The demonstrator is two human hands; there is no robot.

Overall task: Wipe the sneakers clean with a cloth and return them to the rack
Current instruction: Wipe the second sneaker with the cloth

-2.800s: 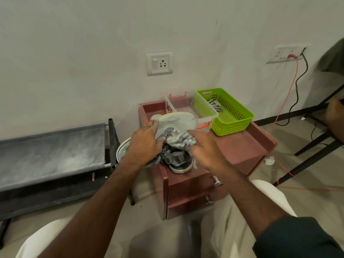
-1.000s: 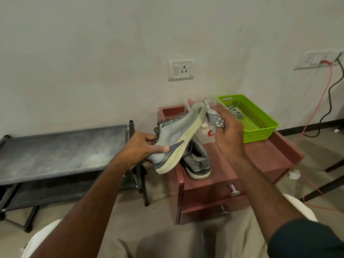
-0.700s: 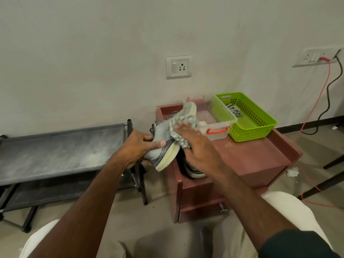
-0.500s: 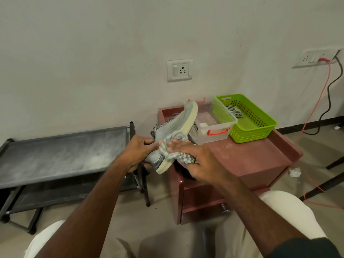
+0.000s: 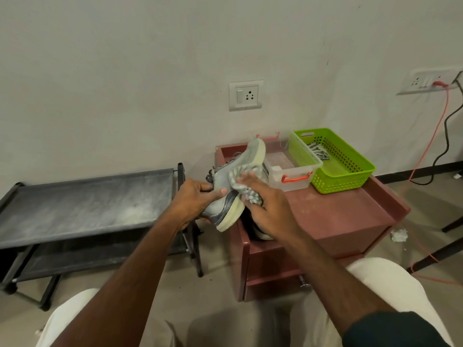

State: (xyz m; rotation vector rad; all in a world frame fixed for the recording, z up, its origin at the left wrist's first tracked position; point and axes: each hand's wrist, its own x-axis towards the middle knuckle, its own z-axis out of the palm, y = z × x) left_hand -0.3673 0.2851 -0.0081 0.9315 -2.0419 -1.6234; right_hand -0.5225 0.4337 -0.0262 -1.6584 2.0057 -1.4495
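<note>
A grey sneaker (image 5: 246, 160) with a cream sole is held tilted, toe up, above the left edge of the red cabinet (image 5: 333, 216). My left hand (image 5: 198, 200) grips its heel end. With my right hand (image 5: 268, 209) I press a grey-and-white checked cloth (image 5: 241, 181) against the shoe's side. The second sneaker (image 5: 261, 235) lies on the cabinet beneath my right hand, mostly hidden. The black two-shelf shoe rack (image 5: 82, 204) stands to the left, its top shelf dusty and bare.
A clear plastic box with red handles (image 5: 292, 169) and a green basket (image 5: 335, 161) holding another checked cloth sit at the cabinet's back. Cables (image 5: 441, 136) hang from a wall socket at right. A crumpled paper (image 5: 398, 235) lies on the floor.
The left hand lifted the sneaker off the cabinet and tilted it. The right hand has rubbed the cloth from the toe down along the side, and now sits mid-shoe.
</note>
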